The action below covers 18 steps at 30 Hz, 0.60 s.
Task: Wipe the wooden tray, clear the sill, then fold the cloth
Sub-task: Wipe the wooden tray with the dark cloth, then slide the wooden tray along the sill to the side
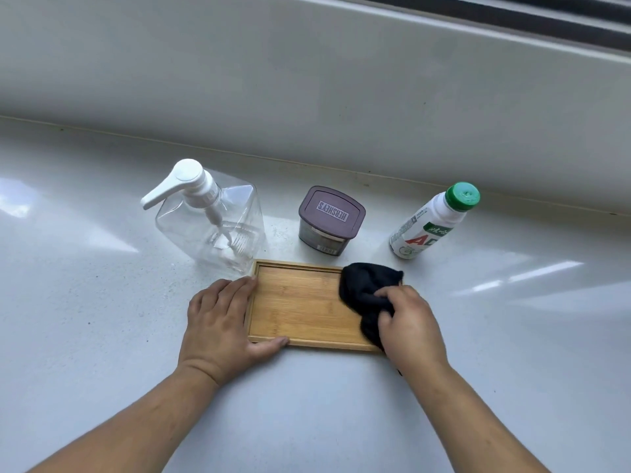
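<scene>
Wooden tray (300,303), a shallow rectangular bamboo piece with a raised rim, lies flat on the pale grey sill (102,336), its long sides running left to right, close in front of the person. The left hand (220,322) steadies it at the left short end: the palm lies flat on the sill beside the rim, the fingertips reach the far left corner and the thumb presses along the near long edge, so the hand is spread and bracing rather than closed around anything. The right hand (409,322) is clenched on a bunched black cloth (367,291), which covers the right end of the tray; the cloth spills over the far right corner and runs down past the near right edge under the hand. The middle and left part of the tray floor are bare, with visible wood grain. Behind the tray three things stand in a row on the sill. At the left, a clear square pump bottle (218,227) with a white pump head stands just beside the tray's far left corner, nearly empty. In the middle, a small Hershey's container (329,221) with a dull purple lid stands near the tray's far edge. At the right, a white drink bottle (432,223) with a green cap stands upright, apart from the tray and the cloth. Both forearms are bare and reach in from the bottom of the view.
</scene>
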Available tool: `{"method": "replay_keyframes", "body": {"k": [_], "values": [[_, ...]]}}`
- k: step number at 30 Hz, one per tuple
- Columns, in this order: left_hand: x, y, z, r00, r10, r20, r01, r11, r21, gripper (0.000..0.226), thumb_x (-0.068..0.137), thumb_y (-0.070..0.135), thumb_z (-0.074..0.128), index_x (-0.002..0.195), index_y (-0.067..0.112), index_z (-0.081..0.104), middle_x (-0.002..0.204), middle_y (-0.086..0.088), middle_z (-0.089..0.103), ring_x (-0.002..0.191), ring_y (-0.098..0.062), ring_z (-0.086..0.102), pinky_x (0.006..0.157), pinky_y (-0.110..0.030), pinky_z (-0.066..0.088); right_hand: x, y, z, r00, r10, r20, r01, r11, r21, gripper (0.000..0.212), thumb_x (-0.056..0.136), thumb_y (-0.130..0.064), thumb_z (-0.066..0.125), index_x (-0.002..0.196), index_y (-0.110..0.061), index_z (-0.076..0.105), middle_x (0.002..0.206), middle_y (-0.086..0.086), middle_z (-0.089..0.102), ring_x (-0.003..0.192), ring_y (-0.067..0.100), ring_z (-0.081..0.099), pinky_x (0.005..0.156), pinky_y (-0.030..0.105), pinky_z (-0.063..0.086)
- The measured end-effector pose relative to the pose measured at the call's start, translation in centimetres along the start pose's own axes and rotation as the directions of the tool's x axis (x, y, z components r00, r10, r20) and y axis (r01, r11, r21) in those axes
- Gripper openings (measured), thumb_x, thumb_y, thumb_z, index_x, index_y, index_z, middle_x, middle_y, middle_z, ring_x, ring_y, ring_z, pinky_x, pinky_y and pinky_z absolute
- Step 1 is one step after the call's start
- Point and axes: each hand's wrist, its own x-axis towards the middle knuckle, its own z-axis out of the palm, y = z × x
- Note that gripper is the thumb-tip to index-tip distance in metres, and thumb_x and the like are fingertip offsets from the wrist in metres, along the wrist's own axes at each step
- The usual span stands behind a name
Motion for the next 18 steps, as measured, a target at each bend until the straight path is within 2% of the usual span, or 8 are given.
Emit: {"method": "replay_keyframes", "body": {"k": [2, 5, 8, 10, 12, 13, 16, 18], "values": [[0.0, 0.1, -0.2, 1.000, -0.003, 0.023, 0.003, 1.000, 0.006, 0.118, 0.057, 0.098, 0.059, 0.146, 0.019, 0.058, 0.142, 0.001, 0.066, 0.133, -0.030, 0.050, 0.114, -0.050, 0.031, -1.2, -0.6, -0.7, 0.999, -0.041, -0.030, 0.041, 0.999, 0.022, 0.032, 0.086, -0.006, 0.064, 0.112, -0.023, 0.072, 0.116, -0.004, 0.064, 0.105, 0.023, 0.062, 0.086, 0.033, 0.050], [-0.1, 0.4, -0.7, 0.999, -0.017, 0.039, 0.017, 1.000, 0.005, 0.117, 0.059, 0.096, 0.058, 0.146, 0.017, 0.060, 0.143, -0.001, 0.067, 0.133, -0.032, 0.051, 0.114, -0.051, 0.033, -6.7, -2.1, -0.2, 0.959, -0.279, 0.040, 0.280, 0.960, -0.013, 0.032, 0.078, -0.013, 0.070, 0.107, -0.027, 0.068, 0.109, -0.005, 0.062, 0.098, 0.019, 0.059, 0.081, 0.032, 0.051], [-0.4, 0.7, -1.5, 0.998, -0.021, 0.056, 0.021, 1.000, -0.013, 0.111, 0.066, 0.091, 0.054, 0.148, 0.017, 0.059, 0.144, -0.002, 0.067, 0.133, -0.032, 0.054, 0.115, -0.050, 0.035, -13.0, -2.5, 1.6, 0.867, -0.450, 0.212, 0.474, 0.877, -0.077, 0.034, 0.071, -0.022, 0.069, 0.104, -0.031, 0.066, 0.103, -0.005, 0.061, 0.092, 0.021, 0.064, 0.072, 0.034, 0.058], [-0.3, 1.0, -2.4, 0.998, -0.009, 0.058, 0.011, 0.999, -0.033, 0.100, 0.076, 0.085, 0.049, 0.150, 0.017, 0.058, 0.145, -0.003, 0.067, 0.133, -0.031, 0.055, 0.115, -0.047, 0.037, -14.9, -2.1, 2.6, 0.774, -0.491, 0.400, 0.562, 0.824, -0.076, 0.042, 0.077, -0.035, 0.066, 0.120, -0.038, 0.066, 0.117, -0.007, 0.061, 0.105, 0.018, 0.064, 0.083, 0.031, 0.057], [-0.3, 1.3, -3.2, 0.997, 0.003, 0.072, 0.002, 0.997, -0.075, 0.089, 0.085, 0.075, 0.047, 0.150, 0.016, 0.058, 0.147, -0.005, 0.067, 0.134, -0.030, 0.056, 0.115, -0.043, 0.039, -15.1, -1.4, 2.4, 0.716, -0.369, 0.593, 0.439, 0.898, 0.029, 0.058, 0.086, -0.065, 0.061, 0.141, -0.051, 0.050, 0.142, -0.020, 0.052, 0.132, 0.002, 0.046, 0.108, 0.031, 0.046], [-0.4, 1.4, -3.7, 0.995, -0.010, 0.103, 0.021, 0.993, -0.112, 0.082, 0.088, 0.069, 0.050, 0.151, 0.017, 0.057, 0.148, -0.005, 0.065, 0.136, -0.029, 0.054, 0.115, -0.042, 0.041, -14.7, -1.1, 1.8, 0.747, -0.304, 0.591, 0.305, 0.947, 0.102, 0.061, 0.085, -0.076, 0.057, 0.141, -0.057, 0.046, 0.144, -0.030, 0.049, 0.134, -0.010, 0.040, 0.114, 0.029, 0.042], [-0.5, 1.9, -4.9, 0.959, -0.173, 0.224, 0.243, 0.908, -0.341, 0.061, 0.095, 0.051, 0.065, 0.150, 0.025, 0.057, 0.145, -0.003, 0.066, 0.133, -0.024, 0.057, 0.101, -0.037, 0.048, -11.6, -0.5, -0.9, 0.960, -0.023, 0.279, -0.062, 0.954, 0.292, 0.045, 0.088, -0.076, 0.053, 0.131, -0.062, 0.052, 0.141, -0.034, 0.051, 0.132, -0.012, 0.046, 0.110, 0.026, 0.043], [-0.6, 2.5, -5.7, 0.893, -0.297, 0.338, 0.438, 0.742, -0.507, 0.054, 0.097, 0.043, 0.066, 0.148, 0.029, 0.058, 0.144, -0.002, 0.066, 0.124, -0.021, 0.061, 0.094, -0.036, 0.046, -8.5, -0.3, -2.2, 0.969, 0.198, 0.146, -0.241, 0.879, 0.411, 0.054, 0.096, -0.069, 0.049, 0.147, -0.050, 0.045, 0.154, -0.013, 0.051, 0.142, 0.010, 0.047, 0.106, 0.030, 0.040]]}}
